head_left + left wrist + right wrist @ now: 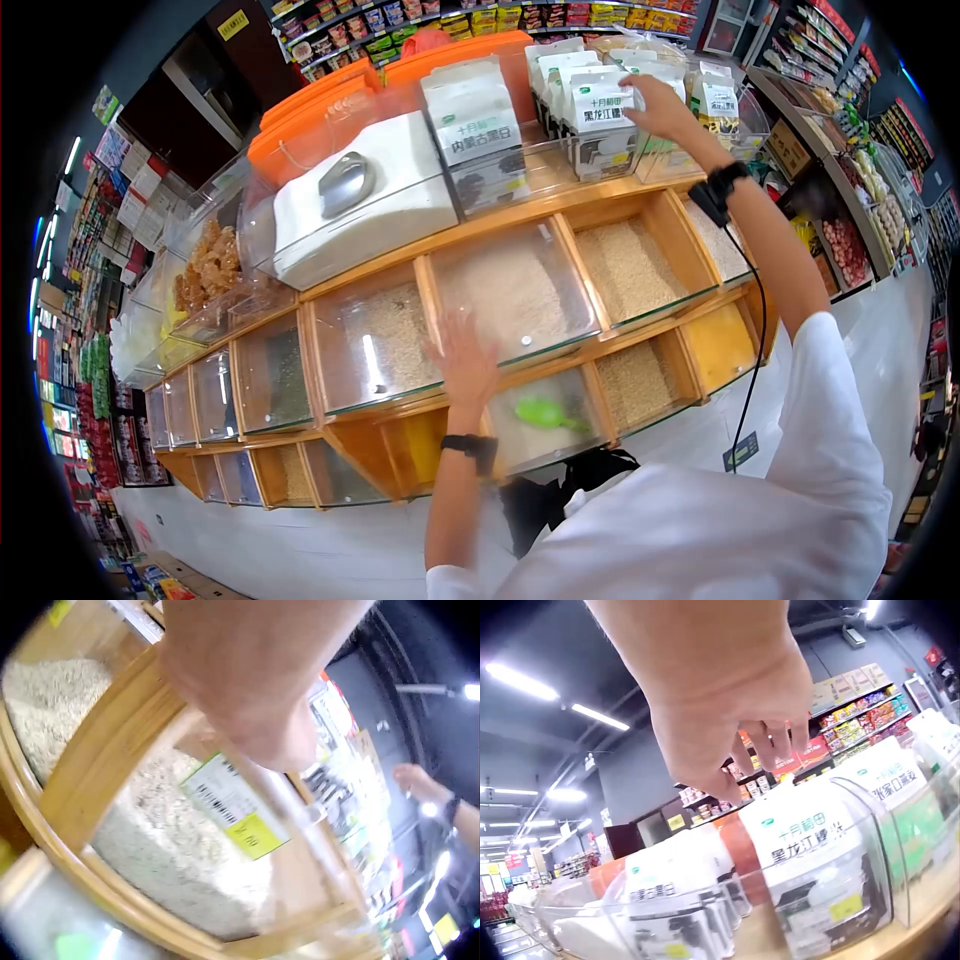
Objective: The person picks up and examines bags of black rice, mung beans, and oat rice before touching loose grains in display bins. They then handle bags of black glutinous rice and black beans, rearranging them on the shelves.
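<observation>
My right hand (660,108) is over a white bag of grain (600,105) with green and black print, standing in a clear acrylic bin. Its thumb and loosely bent fingers (780,742) are spread apart right above the bag's top edge in the right wrist view, with nothing between them. Lower down, my left hand (465,360) lies flat with extended fingers on the front of the wooden bins, by the divider between two clear lids. Under one lid is pale grain (385,330); a price label (234,806) shows there in the left wrist view.
A metal scoop (346,185) lies on a white heap at the upper left. More white bags (470,110) stand beside it, with orange lids (455,60) behind. A green scoop (545,412) sits in a lower bin. Snack shelves (470,25) line the back.
</observation>
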`<control>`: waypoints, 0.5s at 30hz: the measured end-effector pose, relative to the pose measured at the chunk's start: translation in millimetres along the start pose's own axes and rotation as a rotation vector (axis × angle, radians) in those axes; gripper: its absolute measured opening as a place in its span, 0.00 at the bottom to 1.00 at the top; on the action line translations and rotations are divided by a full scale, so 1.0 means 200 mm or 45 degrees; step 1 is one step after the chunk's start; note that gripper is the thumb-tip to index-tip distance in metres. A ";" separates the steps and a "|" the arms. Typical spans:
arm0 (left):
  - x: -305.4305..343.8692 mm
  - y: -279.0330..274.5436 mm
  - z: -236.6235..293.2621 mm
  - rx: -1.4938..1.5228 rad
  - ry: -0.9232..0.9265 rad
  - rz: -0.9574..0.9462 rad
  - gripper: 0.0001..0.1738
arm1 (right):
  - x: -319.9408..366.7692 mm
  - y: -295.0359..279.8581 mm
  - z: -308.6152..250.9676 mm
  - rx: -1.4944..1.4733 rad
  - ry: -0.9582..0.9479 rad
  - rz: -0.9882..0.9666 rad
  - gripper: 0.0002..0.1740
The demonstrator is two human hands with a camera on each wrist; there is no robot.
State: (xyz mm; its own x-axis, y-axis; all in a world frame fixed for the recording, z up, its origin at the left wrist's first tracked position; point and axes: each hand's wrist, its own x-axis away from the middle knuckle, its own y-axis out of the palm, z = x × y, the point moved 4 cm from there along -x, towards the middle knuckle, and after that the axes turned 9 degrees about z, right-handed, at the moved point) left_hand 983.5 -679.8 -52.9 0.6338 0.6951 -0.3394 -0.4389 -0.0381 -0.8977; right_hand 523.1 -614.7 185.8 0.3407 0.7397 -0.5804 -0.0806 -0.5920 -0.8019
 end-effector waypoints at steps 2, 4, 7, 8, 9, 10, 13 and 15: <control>0.00 -0.03 0.04 -0.041 0.048 -0.024 0.37 | -0.13 0.09 0.13 -0.005 -0.062 0.041 0.28; -0.01 -0.01 0.05 -0.109 0.047 -0.074 0.40 | -0.22 0.18 0.25 0.002 -0.101 0.031 0.31; -0.03 -0.02 0.07 -0.141 0.051 -0.092 0.40 | -0.31 0.27 0.33 -0.048 -0.111 -0.090 0.32; -0.03 -0.03 0.09 -0.166 0.067 -0.107 0.39 | -0.32 0.30 0.35 -0.004 -0.099 -0.196 0.32; -0.03 -0.03 0.09 -0.171 0.068 -0.110 0.39 | -0.32 0.34 0.34 0.036 -0.087 -0.310 0.32; -0.03 -0.02 0.08 -0.168 0.059 -0.104 0.39 | -0.34 0.33 0.34 0.086 -0.062 -0.354 0.31; -0.03 -0.01 0.08 -0.174 0.056 -0.104 0.40 | -0.39 0.40 0.42 0.122 -0.203 -0.344 0.27; -0.03 -0.01 0.08 -0.188 0.058 -0.105 0.40 | -0.43 0.42 0.43 0.131 -0.269 -0.331 0.21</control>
State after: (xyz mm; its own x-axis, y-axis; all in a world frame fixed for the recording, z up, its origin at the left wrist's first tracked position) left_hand 971.0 -671.7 -44.0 0.6935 0.6670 -0.2724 -0.2883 -0.0896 -0.9533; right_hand 406.7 -700.4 154.8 0.1615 0.9179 -0.3625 -0.1142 -0.3475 -0.9307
